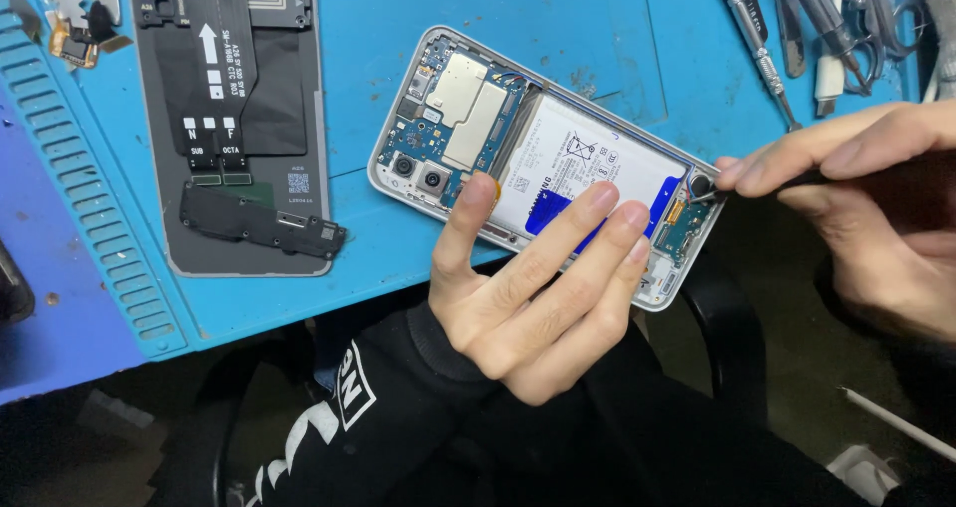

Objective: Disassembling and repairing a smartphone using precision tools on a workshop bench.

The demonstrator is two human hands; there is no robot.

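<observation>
An opened phone (478, 119) with a silver frame lies tilted on the blue mat, its circuit board, white battery (573, 163) and two camera lenses exposed. My left hand (528, 288) steadies it from below, thumb on the board's edge and fingers resting across the battery. My right hand (856, 208) pinches a thin dark tool (797, 178) whose tip touches a small round part (702, 183) at the phone's lower corner.
The phone's removed back panel (239, 119), with black flex cables and a loose black bracket, lies to the left. Screwdrivers and tweezers (787, 29) are grouped at the top right. The ribbed mat edge (90, 188) runs down the left, and the table front drops off near my lap.
</observation>
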